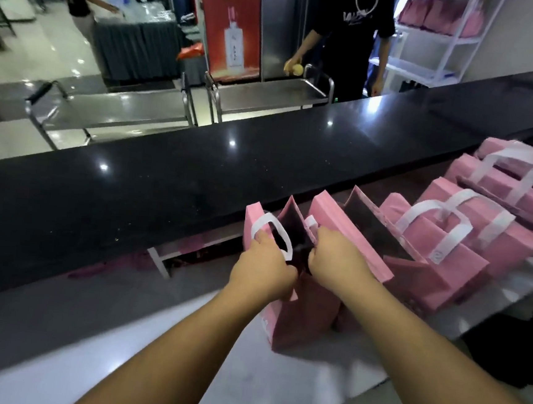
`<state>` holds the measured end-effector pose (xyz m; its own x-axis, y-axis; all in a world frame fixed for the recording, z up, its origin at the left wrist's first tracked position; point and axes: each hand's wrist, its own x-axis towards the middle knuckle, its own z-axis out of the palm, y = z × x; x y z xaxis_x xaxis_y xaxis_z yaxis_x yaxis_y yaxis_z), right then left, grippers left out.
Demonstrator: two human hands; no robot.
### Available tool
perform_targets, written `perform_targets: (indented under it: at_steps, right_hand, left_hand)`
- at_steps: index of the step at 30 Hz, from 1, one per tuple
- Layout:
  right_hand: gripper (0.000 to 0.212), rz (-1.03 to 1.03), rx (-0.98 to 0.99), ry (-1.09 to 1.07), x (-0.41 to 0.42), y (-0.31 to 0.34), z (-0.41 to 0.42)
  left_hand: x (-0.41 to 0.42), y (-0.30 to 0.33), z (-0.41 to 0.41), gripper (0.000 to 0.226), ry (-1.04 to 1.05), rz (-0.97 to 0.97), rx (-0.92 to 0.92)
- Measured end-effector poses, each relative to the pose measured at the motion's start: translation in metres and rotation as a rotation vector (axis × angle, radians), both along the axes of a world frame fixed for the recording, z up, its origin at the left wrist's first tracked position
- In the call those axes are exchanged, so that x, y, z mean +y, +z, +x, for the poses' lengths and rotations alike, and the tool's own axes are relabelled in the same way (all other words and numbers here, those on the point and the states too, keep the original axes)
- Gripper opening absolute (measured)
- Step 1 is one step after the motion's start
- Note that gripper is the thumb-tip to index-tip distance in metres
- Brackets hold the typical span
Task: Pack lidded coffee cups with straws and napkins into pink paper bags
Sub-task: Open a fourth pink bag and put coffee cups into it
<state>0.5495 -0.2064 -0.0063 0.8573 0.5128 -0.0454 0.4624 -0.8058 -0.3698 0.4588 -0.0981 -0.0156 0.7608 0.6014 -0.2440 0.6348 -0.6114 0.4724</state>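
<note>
Front and centre, a pink paper bag (300, 314) stands upright on the white bench (181, 355), mouth pulled wide, dark inside, contents impossible to make out. The left hand (264, 266) has the near-left rim, fingers (260, 238) closed on the paper right by the white handle loop (272, 234). The right hand (337, 256) grips the opposite rim, its fingers clamped on the edge beside the second white handle (311, 222). Both forearms reach in from the bottom of the frame.

Just to the right, touching it, a second open pink bag (413, 279) leans back, mouth gaping. Beyond that, a row of folded pink bags (490, 202) lies stacked and overlapping, white handles flopped over the top, running away to the right.

Behind the bags rises a long glossy black counter top (163, 192), ceiling lights glinting off it. Past that, two steel trolleys (137, 113) sit side by side. A person in a black T-shirt (354, 32) stands at the far side, holding something small and yellowish. A red banner (229, 21) hangs upright behind, and a white shelf (440, 40) at the top right carries more pink bags.
</note>
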Motion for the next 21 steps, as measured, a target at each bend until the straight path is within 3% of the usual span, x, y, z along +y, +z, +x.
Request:
perform_targets:
  at_steps: [5, 9, 13, 15, 17, 21]
  right_hand:
    - [0.045, -0.096, 0.067, 0.064, 0.012, -0.012, 0.027]
    - [0.045, -0.152, 0.06, 0.141, 0.014, -0.018, 0.045]
    - [0.022, -0.168, 0.095, 0.245, 0.015, -0.019, 0.053]
    - [0.036, -0.253, 0.153, 0.204, 0.022, -0.015, 0.054]
    - [0.043, -0.279, 0.205, 0.192, 0.026, -0.014, 0.053]
    - [0.036, -0.091, 0.129, 0.271, 0.023, -0.016, 0.043]
  left_hand:
    - [-0.008, -0.004, 0.017, 0.091, 0.095, 0.061, 0.032]
    - [-0.006, -0.003, 0.022, 0.066, 0.209, 0.105, 0.052]
    - [0.007, 0.002, 0.021, 0.029, 0.32, 0.082, 0.027]
    - [0.015, 0.004, 0.015, 0.014, 0.362, 0.063, 0.004]
    - [0.021, 0.005, 0.003, 0.014, 0.404, 0.047, -0.034]
    - [0.029, 0.005, -0.035, 0.024, 0.503, 0.006, -0.126]
